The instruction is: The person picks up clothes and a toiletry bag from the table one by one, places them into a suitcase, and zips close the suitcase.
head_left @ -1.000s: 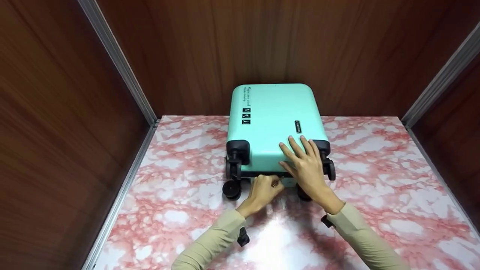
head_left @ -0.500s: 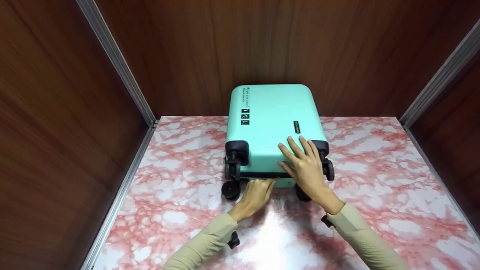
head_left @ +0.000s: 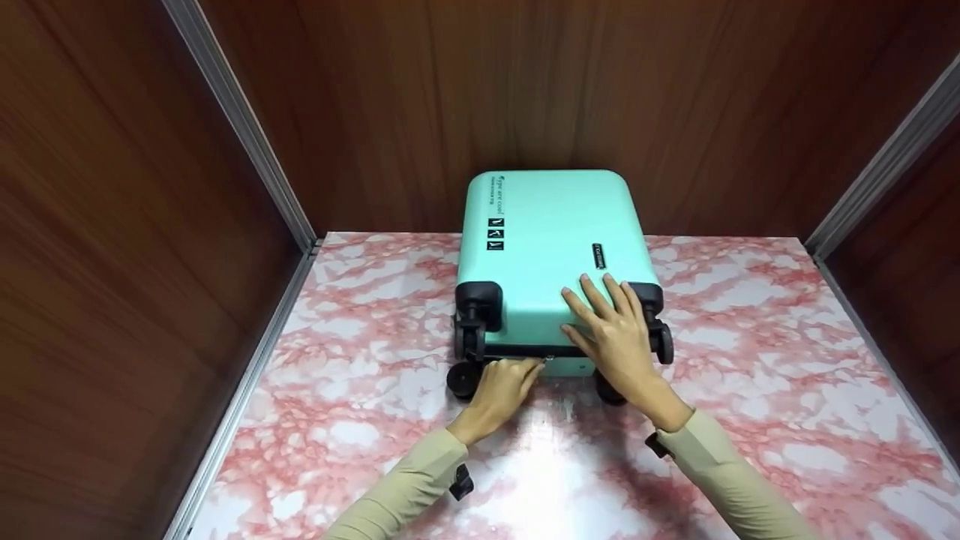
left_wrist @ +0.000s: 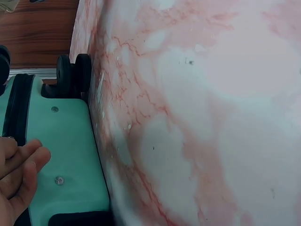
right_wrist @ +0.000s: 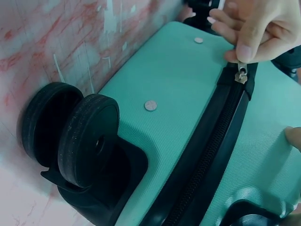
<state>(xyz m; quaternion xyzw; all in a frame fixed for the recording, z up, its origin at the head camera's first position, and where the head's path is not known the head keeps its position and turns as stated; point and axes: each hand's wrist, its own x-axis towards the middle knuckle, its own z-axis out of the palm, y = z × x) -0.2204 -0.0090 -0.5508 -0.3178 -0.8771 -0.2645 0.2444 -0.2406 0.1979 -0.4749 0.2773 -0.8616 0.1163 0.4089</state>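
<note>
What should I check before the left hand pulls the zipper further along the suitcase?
1. Left hand pinches the zipper pull: ok.
2. Right hand lies flat on the suitcase, steadying it: ok.
3. Suitcase lies flat on the marble table: ok.
4. Zipper track free of anything caught in the visible part: ok.
5. Track past the corner wheel: cannot tell.

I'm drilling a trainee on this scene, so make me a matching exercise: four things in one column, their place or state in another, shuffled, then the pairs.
1. left hand
2. right hand
3. suitcase
4. wheel

A. lies flat on the marble table
B. black, at the case's corner
C. pinches the zipper pull
D. rests flat on the mint shell

Pairs: 1-C, 2-D, 3-A, 4-B
</note>
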